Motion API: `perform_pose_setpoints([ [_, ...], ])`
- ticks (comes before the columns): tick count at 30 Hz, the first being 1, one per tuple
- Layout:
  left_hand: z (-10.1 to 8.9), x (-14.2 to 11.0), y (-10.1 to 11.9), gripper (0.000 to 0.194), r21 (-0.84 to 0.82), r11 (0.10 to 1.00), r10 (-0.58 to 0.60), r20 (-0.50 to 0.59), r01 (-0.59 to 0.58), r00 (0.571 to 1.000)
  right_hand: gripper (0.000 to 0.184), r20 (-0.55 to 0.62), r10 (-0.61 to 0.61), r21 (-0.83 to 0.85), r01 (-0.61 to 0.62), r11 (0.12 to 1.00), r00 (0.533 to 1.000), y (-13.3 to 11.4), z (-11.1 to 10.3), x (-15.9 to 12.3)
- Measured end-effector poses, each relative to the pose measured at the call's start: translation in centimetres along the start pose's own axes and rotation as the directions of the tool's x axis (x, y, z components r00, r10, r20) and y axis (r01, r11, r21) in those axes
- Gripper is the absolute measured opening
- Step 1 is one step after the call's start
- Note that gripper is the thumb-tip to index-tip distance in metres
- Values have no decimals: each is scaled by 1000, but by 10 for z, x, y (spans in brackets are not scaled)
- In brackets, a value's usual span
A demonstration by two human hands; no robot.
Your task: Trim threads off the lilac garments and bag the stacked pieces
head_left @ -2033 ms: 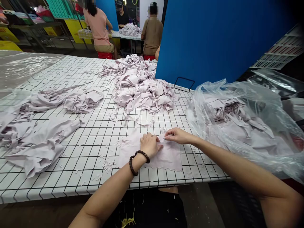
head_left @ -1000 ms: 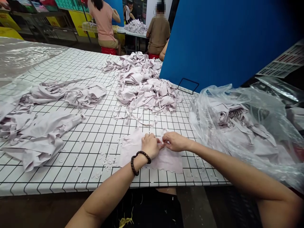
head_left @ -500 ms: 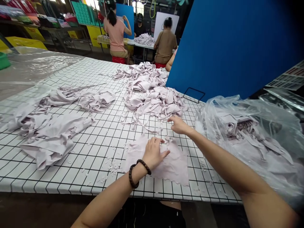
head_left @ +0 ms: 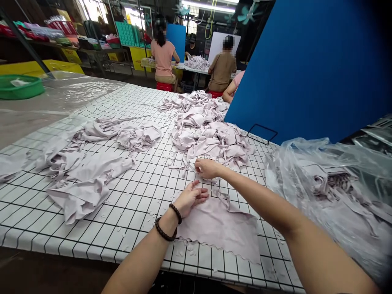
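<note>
A flat piece of pale lilac cloth (head_left: pixel 222 226) with a wavy cut edge lies on the black-gridded white table (head_left: pixel 128 196) in front of me. My left hand (head_left: pixel 190 199), a dark bead bracelet on its wrist, rests on the cloth's left edge with the fingers stretched out. My right hand (head_left: pixel 207 168) is farther out, at the near rim of a heap of lilac scraps (head_left: pixel 211 136). Its fingers are closed, seemingly pinching a thin fabric strip (head_left: pixel 214 180) that trails under it.
A clear plastic bag (head_left: pixel 330 192) of folded lilac fabric sits at the right. A blue board (head_left: pixel 306 69) stands behind it. Crumpled lilac pieces (head_left: pixel 92 171) lie at the left, a green basin (head_left: pixel 18 86) far left. Several people (head_left: pixel 222 67) sit at a back table.
My right hand left the flat cloth and moved away to the scrap heap. My left hand stayed on the cloth. The view tilted up.
</note>
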State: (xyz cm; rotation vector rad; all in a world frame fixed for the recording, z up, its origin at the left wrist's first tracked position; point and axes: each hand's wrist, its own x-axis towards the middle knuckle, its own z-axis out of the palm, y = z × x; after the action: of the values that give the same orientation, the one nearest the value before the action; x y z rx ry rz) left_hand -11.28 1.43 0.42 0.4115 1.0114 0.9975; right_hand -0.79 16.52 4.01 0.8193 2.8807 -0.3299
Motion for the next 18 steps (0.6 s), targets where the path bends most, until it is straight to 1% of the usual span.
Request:
perform_pose_setpoints([
  [3, -3, 1, 1, 61, -18, 1000, -23, 7, 23, 1000, 20, 69, 29, 193, -42, 980, 997, 11, -8, -1],
  [5, -3, 1, 2, 61, -24, 999, -34, 4, 34, 999, 17, 145, 49, 271, -88, 959, 988, 22, -16, -3],
  [7, -3, 1, 2, 62, -23, 999, -42, -7, 42, 999, 15, 245, 89, 277, -158, 948, 965, 33, -29, -5],
  [9, -3, 0, 3, 61, -22, 999, -44, -17, 44, 999, 15, 314, 159, 213, -233, 949, 936, 44, -44, -9],
  [12, -3, 0, 2, 60, -30, 999, -31, -19, 30, 999, 17, 330, 256, 109, -306, 946, 909, 56, -69, -20],
  [14, -3, 0, 2, 58, -33, 999, -27, -21, 26, 999, 23, 339, 296, 108, -349, 931, 893, 61, -85, -29],
  [16, -3, 0, 2, 54, -29, 999, -30, -26, 29, 999, 32, 337, 305, 197, -384, 902, 891, 64, -97, -39],
  [18, -2, 0, 3, 48, -22, 999, -36, -33, 35, 999, 38, 310, 278, 372, -385, 845, 909, 66, -103, -49],
])
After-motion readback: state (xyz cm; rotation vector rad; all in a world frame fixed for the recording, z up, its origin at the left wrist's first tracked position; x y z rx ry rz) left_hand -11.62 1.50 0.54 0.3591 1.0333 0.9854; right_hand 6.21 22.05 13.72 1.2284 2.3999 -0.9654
